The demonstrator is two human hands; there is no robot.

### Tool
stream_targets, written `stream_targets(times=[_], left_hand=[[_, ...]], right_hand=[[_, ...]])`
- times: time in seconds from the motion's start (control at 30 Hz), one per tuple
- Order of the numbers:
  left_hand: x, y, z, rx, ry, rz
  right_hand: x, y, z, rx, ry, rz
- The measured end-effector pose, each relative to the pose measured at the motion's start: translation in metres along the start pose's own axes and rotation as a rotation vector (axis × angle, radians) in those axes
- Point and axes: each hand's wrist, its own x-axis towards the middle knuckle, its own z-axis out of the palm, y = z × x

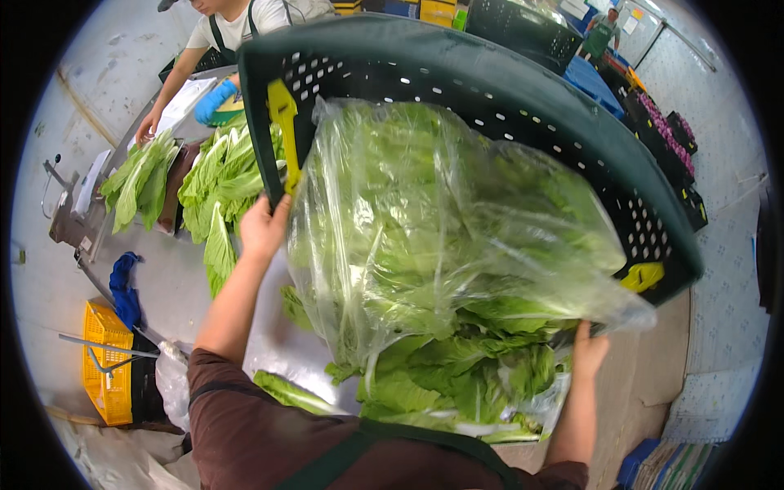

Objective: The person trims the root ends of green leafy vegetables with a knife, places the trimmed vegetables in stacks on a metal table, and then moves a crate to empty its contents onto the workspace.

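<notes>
A large dark green perforated plastic crate (618, 141) is tilted up in front of me, its open side facing me. A clear plastic bag (514, 245) bulges out of it, full of leafy green vegetables. My left hand (263, 229) grips the crate's left side, thumb over the edge below a yellow plastic handle (283, 113). At the lower right, my right hand (591, 352) closes on a dark edge that looks like the crate's; the bag hides its fingertips. Loose leafy greens (453, 373) lie below the bag's mouth, against my front.
Across the metal table (165, 269), a co-worker's bare hand (147, 128) touches leafy greens (141, 177); the other wears a blue glove (214, 101). More greens (220, 177) lie left of the crate. A yellow crate (107, 367) stands at left, stacked crates (661, 135) at far right.
</notes>
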Motion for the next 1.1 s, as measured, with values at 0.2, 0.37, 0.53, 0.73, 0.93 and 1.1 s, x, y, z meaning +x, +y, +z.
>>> stream_targets(times=[0.2, 0.37, 0.53, 0.73, 0.93, 1.1], left_hand=[[0.058, 0.093, -0.068, 0.445, -0.166, 0.201], [0.046, 0.111, -0.077, -0.172, -0.447, -0.001], [-0.097, -0.024, -0.091, -0.519, -0.533, -0.343], [-0.25, -0.046, -0.036, 0.046, -0.826, -0.015], [-0.217, 0.004, -0.03, 0.084, -0.619, 0.035], [-0.219, 0.046, 0.0, 0.33, -1.14, 0.024]], right_hand=[[0.112, -0.058, -0.084, -0.114, -0.337, 0.133], [0.107, -0.061, -0.075, 0.506, -0.475, 0.397], [-0.013, 0.029, -0.093, 0.679, -0.435, 0.533], [-0.163, 0.075, -0.043, 0.145, -0.431, 0.296], [-0.197, 0.034, -0.033, 0.054, -0.277, 0.281], [-0.222, -0.018, -0.06, -0.046, -0.491, 0.224]])
